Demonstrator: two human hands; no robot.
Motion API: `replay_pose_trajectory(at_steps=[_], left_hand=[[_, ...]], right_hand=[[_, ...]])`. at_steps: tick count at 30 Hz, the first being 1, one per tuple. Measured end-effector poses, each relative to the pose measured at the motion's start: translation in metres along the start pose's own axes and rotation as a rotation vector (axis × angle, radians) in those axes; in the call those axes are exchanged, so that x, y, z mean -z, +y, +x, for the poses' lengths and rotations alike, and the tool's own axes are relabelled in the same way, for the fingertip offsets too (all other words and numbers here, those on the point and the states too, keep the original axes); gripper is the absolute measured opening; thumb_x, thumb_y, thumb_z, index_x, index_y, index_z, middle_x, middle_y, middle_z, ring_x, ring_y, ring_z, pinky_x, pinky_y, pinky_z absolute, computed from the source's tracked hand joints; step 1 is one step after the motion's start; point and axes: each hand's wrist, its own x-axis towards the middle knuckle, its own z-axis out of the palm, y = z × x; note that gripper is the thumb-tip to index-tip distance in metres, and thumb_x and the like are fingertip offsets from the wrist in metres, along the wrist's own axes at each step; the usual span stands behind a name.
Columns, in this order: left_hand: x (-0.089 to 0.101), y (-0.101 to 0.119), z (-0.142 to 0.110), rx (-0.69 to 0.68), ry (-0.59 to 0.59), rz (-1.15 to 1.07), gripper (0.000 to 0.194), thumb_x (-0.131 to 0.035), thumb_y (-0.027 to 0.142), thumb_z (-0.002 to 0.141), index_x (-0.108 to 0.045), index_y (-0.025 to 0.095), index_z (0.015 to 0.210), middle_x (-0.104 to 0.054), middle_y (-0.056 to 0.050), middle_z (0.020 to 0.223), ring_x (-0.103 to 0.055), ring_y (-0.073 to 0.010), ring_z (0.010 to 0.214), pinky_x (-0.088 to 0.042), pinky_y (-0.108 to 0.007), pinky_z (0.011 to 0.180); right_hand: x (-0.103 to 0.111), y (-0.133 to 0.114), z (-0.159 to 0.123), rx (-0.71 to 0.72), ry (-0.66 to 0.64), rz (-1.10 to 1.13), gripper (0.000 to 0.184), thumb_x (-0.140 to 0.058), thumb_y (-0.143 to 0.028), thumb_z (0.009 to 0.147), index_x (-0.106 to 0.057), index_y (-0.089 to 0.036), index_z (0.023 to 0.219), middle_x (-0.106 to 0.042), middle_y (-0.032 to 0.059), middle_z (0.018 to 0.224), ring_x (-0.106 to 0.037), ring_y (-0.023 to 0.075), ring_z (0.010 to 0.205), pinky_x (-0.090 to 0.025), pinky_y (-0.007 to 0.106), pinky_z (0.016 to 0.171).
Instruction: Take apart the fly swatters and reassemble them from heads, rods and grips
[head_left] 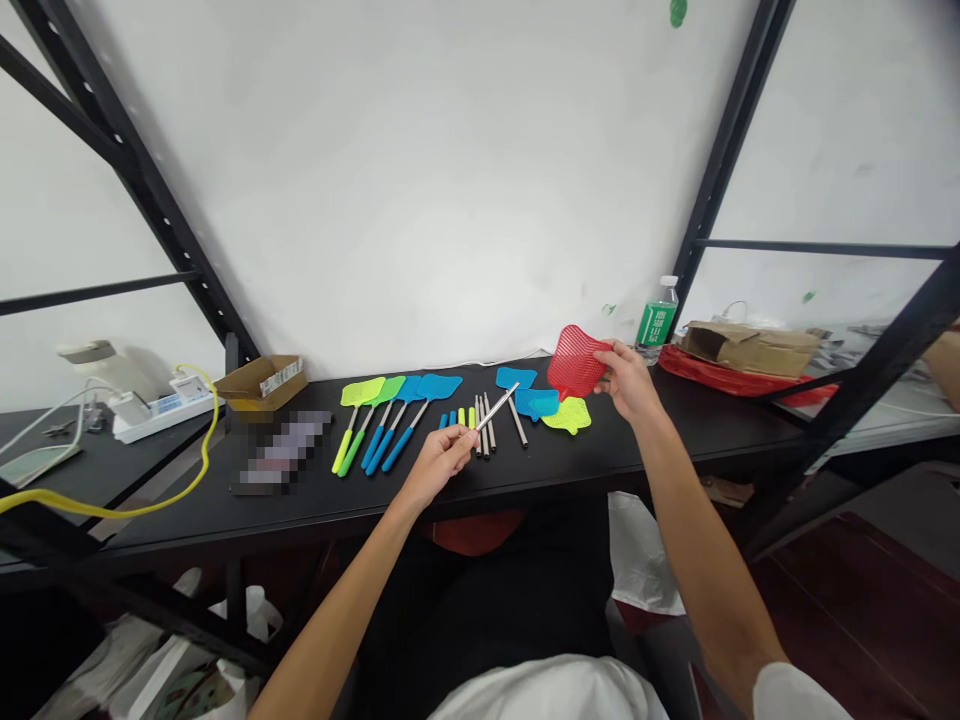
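My left hand (439, 462) is closed around the lower end of a thin metal rod (498, 405), which slants up to the right. A red fly swatter head (573, 362) is pinched at its right edge by my right hand (628, 380). The rod's tip and the red head's stem are apart. Beneath them on the table lie blue swatter heads (516, 378), a yellow swatter head (568, 416), several metal rods (487, 435) and short yellow and blue grips (462, 418). To the left, several whole fly swatters (396, 420) in yellow, green and blue lie side by side.
On the black table (592, 455) stand an open cardboard box (262, 385) and, far right, a green-labelled bottle (658, 315) near a red bag (735, 377). A yellow cable (204, 440) loops by a white power strip (165, 412). Black shelf posts rise on both sides.
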Motion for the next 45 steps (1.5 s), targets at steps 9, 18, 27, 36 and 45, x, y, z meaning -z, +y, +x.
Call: replay_pose_trajectory(at_steps=[9,18,27,36,45], left_hand=[[0.0,0.0,0.001,-0.004,-0.007,-0.002,0.039,-0.062,0.052,0.089,-0.059,0.015,0.08,-0.036,0.007,0.052,-0.026,-0.006,0.048,-0.017,-0.023,0.047],[-0.002,0.0,0.0,0.005,0.005,0.013,0.04,-0.062,0.054,0.088,-0.059,0.015,0.079,-0.036,0.007,0.052,-0.026,-0.0063,0.048,-0.016,-0.023,0.046],[-0.002,0.001,0.0,0.004,0.002,0.028,0.041,-0.061,0.055,0.089,-0.059,0.015,0.08,-0.036,0.007,0.052,-0.026,-0.0067,0.048,-0.017,-0.023,0.047],[-0.002,0.001,0.0,-0.005,0.002,0.02,0.04,-0.061,0.054,0.088,-0.059,0.016,0.08,-0.035,0.007,0.052,-0.027,-0.0067,0.048,-0.018,-0.023,0.048],[-0.003,0.003,0.0,0.003,0.006,0.025,0.041,-0.061,0.055,0.087,-0.058,0.016,0.079,-0.036,0.007,0.052,-0.027,-0.0068,0.048,-0.018,-0.023,0.047]], right_hand=[[-0.017,0.002,-0.007,0.026,-0.032,-0.032,0.045,-0.081,-0.043,0.065,-0.051,-0.024,0.093,-0.069,-0.0013,0.076,-0.064,0.0129,0.053,-0.045,0.018,0.037],[-0.029,0.004,-0.013,0.09,-0.085,-0.118,0.05,-0.078,-0.046,0.069,-0.051,-0.024,0.105,-0.071,0.0001,0.078,-0.067,0.0157,0.053,-0.047,0.02,0.04],[-0.022,0.0,-0.012,0.14,-0.056,-0.163,0.043,-0.073,-0.044,0.073,-0.053,-0.024,0.106,-0.069,0.0,0.074,-0.063,0.0146,0.051,-0.044,0.021,0.039],[-0.027,0.005,-0.012,0.174,-0.053,-0.223,0.04,-0.068,-0.045,0.077,-0.052,-0.026,0.109,-0.069,0.0011,0.079,-0.065,0.0161,0.054,-0.045,0.023,0.04],[-0.029,0.003,-0.015,0.21,-0.061,-0.203,0.039,-0.069,-0.044,0.077,-0.053,-0.025,0.107,-0.067,-0.0002,0.074,-0.064,0.0152,0.052,-0.045,0.021,0.039]])
